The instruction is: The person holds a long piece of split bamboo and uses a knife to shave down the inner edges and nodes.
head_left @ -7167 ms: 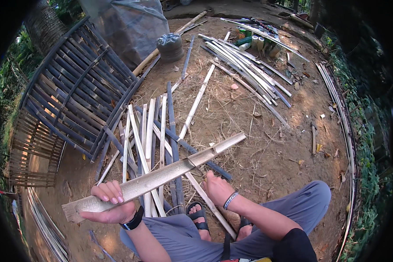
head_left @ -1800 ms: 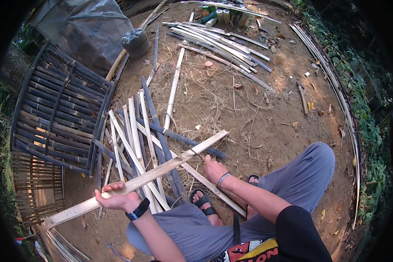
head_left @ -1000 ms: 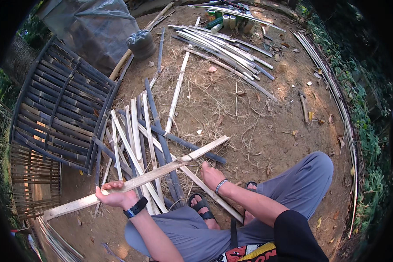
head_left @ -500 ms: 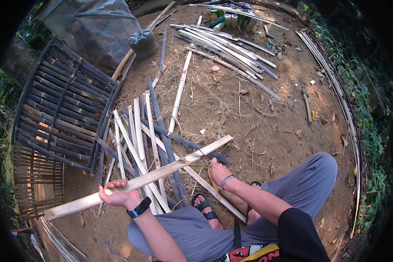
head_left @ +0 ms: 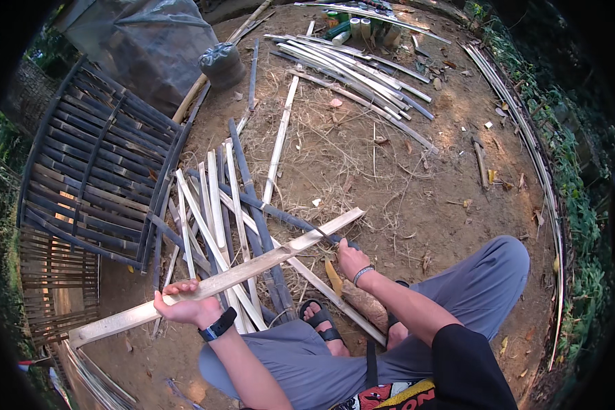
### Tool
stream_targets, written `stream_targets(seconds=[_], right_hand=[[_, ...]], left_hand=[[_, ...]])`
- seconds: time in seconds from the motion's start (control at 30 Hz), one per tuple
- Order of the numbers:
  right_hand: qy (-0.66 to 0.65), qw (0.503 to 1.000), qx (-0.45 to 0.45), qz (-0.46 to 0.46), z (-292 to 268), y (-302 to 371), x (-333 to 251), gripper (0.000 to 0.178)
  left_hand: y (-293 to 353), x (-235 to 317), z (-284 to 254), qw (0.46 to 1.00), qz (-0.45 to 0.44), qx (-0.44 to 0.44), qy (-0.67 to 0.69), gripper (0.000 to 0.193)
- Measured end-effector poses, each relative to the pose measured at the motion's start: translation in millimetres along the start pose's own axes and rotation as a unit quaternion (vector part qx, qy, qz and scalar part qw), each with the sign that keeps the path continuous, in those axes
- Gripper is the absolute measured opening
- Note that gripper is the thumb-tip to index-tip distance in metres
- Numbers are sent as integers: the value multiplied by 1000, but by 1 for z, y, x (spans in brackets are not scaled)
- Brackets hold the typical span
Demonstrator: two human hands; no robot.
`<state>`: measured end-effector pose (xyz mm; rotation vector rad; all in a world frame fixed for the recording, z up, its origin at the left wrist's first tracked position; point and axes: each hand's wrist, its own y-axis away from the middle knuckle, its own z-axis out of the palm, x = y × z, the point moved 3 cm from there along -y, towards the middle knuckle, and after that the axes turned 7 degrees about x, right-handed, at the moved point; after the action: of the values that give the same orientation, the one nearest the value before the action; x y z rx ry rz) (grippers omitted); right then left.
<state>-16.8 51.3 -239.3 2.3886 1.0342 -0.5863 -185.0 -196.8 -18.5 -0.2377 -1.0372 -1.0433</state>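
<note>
A long, pale split-bamboo strip slants across in front of me, its far end up to the right. My left hand cups it from below near its lower end, fingers curled up over the edge. Closed in a fist, my right hand is just below the strip's far end. From that fist a knife's thin dark blade reaches up to the strip; its handle is hidden in my fingers. Beneath the strip, several pale and dark bamboo strips lie in a loose pile.
A dark bamboo slatted frame stands at the left. More split strips lie at the back, near a filled dark bag. A hammer-like tool rests on the dirt at right. Between my feet is a brown wooden block.
My right hand has moved slightly right and up, with the blade now up against the strip near its far end. The left hand and the bamboo strip stay almost still.
</note>
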Motion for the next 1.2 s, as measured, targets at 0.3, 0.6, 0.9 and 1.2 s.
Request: stream_targets(seconds=[0.3,0.6,0.9,1.2], right_hand=[[13,999,-31,-4,-3,-7,10,19],[4,999,-22,-23,7,-12,13,17],[23,1000,-9,19,9,-26,52,17],[-5,999,-5,38,28,-35,80,23]], left_hand=[[-3,0,-1,1000,6,-8,-6,38],[-8,-1,0,1000,6,9,-7,38],[0,-1,1,999,24,-20,6,37],[-7,-2,0,999,23,-33,3,37]])
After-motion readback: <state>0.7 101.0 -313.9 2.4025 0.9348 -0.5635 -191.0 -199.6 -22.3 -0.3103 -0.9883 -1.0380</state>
